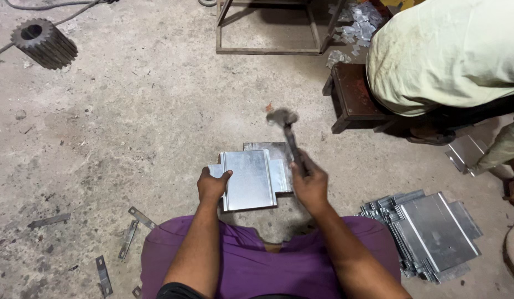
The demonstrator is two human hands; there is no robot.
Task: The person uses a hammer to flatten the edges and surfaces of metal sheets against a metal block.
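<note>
left hand (pixel 213 185) gripped metal sheet's (pixel 248 180) left edge on floor (pixel 130 127) | right hand (pixel 309 185) fisted around hammer (pixel 290 138), raised just right of sheet

Metal workshop: sheet stack (pixel 434 235), gear (pixel 44 41)
</note>
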